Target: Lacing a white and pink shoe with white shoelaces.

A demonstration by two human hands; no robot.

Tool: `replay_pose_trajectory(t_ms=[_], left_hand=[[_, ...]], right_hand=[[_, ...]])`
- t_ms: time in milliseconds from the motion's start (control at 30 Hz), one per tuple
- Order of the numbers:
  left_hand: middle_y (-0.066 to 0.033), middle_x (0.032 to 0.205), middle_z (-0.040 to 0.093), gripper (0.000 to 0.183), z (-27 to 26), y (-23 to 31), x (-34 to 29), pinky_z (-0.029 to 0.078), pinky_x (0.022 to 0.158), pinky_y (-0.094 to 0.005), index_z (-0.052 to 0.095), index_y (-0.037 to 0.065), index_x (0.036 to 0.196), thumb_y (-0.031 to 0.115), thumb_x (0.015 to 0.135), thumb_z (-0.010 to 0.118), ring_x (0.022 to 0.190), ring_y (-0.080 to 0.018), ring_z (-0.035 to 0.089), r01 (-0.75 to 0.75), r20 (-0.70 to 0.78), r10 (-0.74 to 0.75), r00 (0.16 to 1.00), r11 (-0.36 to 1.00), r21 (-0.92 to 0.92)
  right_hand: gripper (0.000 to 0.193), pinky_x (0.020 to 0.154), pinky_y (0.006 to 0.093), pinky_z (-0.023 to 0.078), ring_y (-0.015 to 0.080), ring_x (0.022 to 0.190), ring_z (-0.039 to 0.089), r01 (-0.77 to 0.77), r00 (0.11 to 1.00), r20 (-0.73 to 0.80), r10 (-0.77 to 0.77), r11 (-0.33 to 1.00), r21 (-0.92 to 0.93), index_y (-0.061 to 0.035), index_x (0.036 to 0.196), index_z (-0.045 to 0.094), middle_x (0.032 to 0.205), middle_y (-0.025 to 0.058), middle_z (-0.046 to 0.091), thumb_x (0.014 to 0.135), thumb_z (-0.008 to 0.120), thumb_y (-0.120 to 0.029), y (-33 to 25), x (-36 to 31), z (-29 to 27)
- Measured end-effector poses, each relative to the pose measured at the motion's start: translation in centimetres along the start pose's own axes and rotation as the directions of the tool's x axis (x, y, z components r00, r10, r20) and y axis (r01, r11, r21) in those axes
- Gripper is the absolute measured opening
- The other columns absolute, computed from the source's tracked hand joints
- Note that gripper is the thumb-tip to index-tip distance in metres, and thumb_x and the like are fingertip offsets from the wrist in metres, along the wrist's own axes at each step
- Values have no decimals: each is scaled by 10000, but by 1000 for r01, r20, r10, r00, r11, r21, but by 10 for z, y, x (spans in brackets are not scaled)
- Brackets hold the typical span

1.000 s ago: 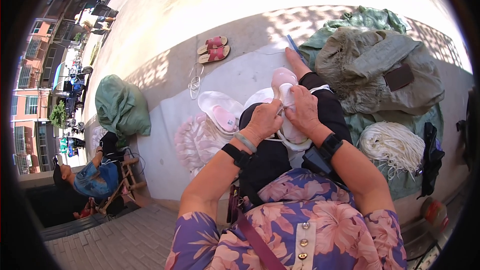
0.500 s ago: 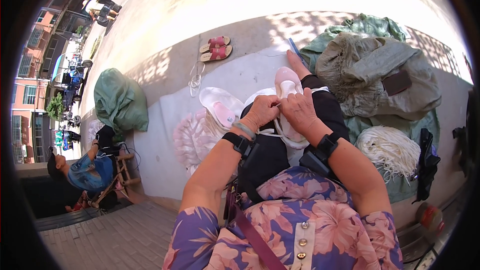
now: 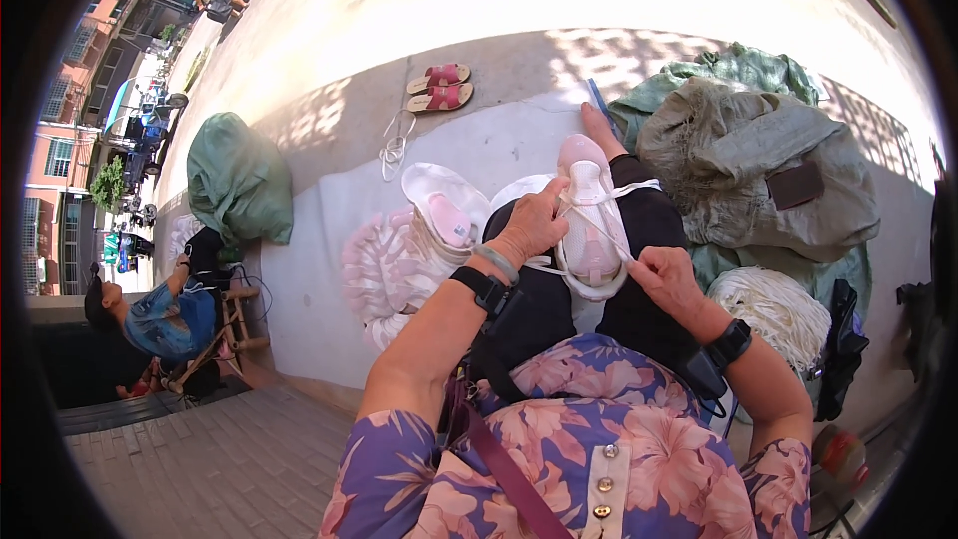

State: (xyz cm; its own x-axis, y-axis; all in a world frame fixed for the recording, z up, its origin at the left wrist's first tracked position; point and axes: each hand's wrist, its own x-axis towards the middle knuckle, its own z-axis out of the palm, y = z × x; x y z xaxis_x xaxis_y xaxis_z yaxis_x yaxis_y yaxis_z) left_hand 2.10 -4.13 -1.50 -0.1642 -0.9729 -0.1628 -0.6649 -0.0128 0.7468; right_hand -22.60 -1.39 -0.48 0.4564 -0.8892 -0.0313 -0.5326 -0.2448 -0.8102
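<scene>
On my lap lies a pink and white sneaker (image 3: 593,258), its toe toward me. A white shoelace (image 3: 605,231) runs slantwise across its front. My right hand (image 3: 671,284), off the shoe's lower right side, pinches one stretch of this lace between thumb and forefinger. At the upper left edge of the shoe, my left hand (image 3: 532,227) is closed on the lace where it crosses; part of its grip is hidden behind the fingers. Loose lace ends hang out at both sides of the shoe.
Left of my legs lie more pink-white shoes (image 3: 379,274) on a white sheet (image 3: 319,289). Pink sandals (image 3: 439,98) stand beyond. At right are a bundle of white laces (image 3: 768,311) and greyish-green sacks (image 3: 738,155). Another person (image 3: 170,324) sits at left by a green sack (image 3: 238,180).
My right hand has moved away from my left hand, toward me and to the right, drawing out the lace. More of the sneaker now shows between my hands.
</scene>
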Motion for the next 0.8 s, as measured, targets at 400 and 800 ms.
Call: replay_pose_trajectory(t_ms=[400,800], left_hand=[[-177,715,611,388,-8,13,18,461,690,-409,506,45,1085,163,715,522,730,-335,603,28,13,-31,999,989,146],[-197,918,517,212,12,31,5,481,671,-475,509,83,999,121,799,449,756,-393,595,19,-34,-4,999,889,457]], right_hand=[[194,456,314,372,154,469,483,-773,632,114,767,612,168,-27,602,545,538,35,523,717,610,-169,157,-167,-103],[148,768,406,355,244,793,536,274,920,-202,-337,919,-284,-87,760,559,774,59,563,707,631,-206,10,23,1]])
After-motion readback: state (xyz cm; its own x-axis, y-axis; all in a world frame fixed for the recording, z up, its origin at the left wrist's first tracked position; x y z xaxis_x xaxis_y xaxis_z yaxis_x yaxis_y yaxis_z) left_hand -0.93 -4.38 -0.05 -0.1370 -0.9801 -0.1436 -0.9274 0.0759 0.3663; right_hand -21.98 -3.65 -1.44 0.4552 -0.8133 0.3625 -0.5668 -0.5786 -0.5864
